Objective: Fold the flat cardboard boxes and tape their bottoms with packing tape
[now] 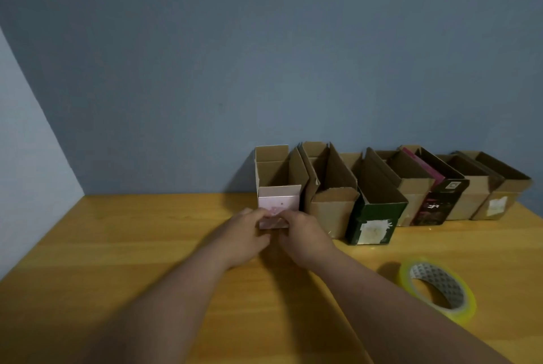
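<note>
Pink box: I see a small pink box [279,202] standing upright at the centre of the frame, its top flaps open, at the left end of the row and just beside the next box.
Left hand: my left hand [246,234] has its fingers curled onto the lower front of the pink box, gripping it.
Right hand: my right hand [305,238] meets the left one there, fingers curled and pinching the same lower front edge.
Row of boxes: six more folded boxes [332,196] stand open-topped along the blue wall [264,55], running to the right edge; among them a dark green box [376,222] and a black box [437,205].
Tape: a yellow-edged tape roll [437,290] lies flat at lower right, well apart from both hands.
Table: everything stands on a wooden table [132,246].
</note>
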